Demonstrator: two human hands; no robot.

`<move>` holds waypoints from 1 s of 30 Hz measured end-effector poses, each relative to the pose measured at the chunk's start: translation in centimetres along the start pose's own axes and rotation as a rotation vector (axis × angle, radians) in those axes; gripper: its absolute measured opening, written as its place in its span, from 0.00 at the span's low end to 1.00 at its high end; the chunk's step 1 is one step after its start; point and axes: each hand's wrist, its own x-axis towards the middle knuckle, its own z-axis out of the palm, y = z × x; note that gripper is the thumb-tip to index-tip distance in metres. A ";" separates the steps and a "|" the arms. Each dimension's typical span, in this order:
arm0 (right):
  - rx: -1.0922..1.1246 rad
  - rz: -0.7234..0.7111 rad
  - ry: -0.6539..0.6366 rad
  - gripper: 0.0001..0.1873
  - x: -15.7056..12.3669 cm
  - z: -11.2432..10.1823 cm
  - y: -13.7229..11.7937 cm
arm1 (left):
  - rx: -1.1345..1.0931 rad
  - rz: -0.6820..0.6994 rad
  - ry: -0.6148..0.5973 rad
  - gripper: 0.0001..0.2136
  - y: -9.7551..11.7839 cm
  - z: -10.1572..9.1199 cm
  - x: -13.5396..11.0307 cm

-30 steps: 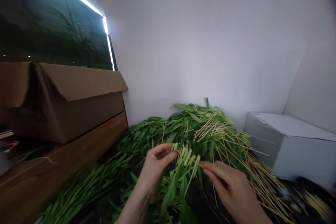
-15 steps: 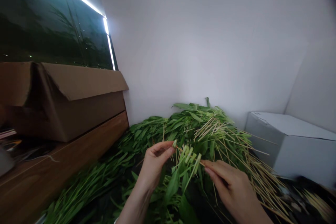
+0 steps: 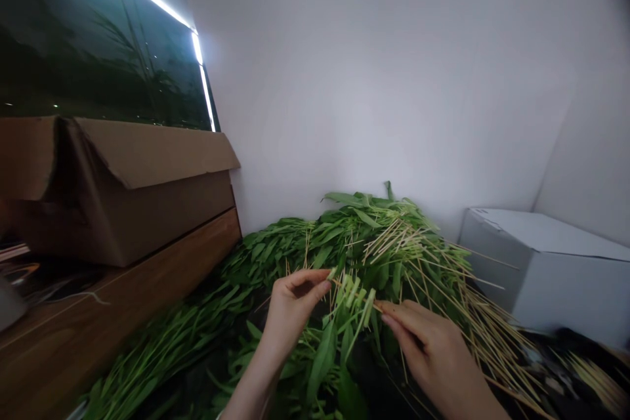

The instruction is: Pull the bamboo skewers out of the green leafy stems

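Pinched between the thumb and fingers of my left hand (image 3: pixel 290 305) is a pale green stem end (image 3: pixel 333 272), at the far tip of a thin wooden skewer. My right hand (image 3: pixel 433 348) is closed on the skewer's (image 3: pixel 378 306) near end. Several pale cut stems (image 3: pixel 358 293) of leafy greens are threaded side by side along the skewer between my hands. Their long green leaves (image 3: pixel 323 354) hang down below it. Part of the skewer is hidden by the stems and my fingers.
Behind my hands lies a heap of leafy greens (image 3: pixel 285 243), with many bare skewers (image 3: pixel 485 315) sticking out on the right. An open cardboard box (image 3: pixel 167 210) stands on a wooden surface (image 3: pixel 147 302) at left. A white box (image 3: pixel 566 275) is at right, before the wall (image 3: pixel 394 79).
My left hand has shifted very slightly right and down with the stem end. The right hand and the threaded stems have moved only slightly.
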 end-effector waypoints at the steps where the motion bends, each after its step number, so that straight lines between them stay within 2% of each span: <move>1: 0.007 0.002 0.001 0.15 0.0 0.0 0.0 | -0.005 0.001 -0.018 0.11 0.1 -0.1 0.0; 5: 0.024 0.008 -0.006 0.14 0.2 -0.1 -0.1 | -0.055 -0.035 -0.113 0.15 -0.1 -0.4 0.2; 9: 0.015 -0.004 0.003 0.14 0.3 -0.1 -0.3 | -0.020 -0.001 -0.061 0.10 -0.5 -0.2 0.2; 17: -0.038 0.011 0.015 0.15 -0.3 0.9 -0.2 | 0.011 0.016 -0.033 0.08 -0.4 0.2 0.2; 25: -0.036 0.004 0.011 0.16 -0.5 1.5 -0.5 | -0.077 -0.138 -0.056 0.11 -0.6 0.4 0.2; 30: 0.099 0.061 0.001 0.14 -0.1 1.2 -0.4 | -0.124 -0.168 -0.132 0.13 -0.9 -0.2 0.2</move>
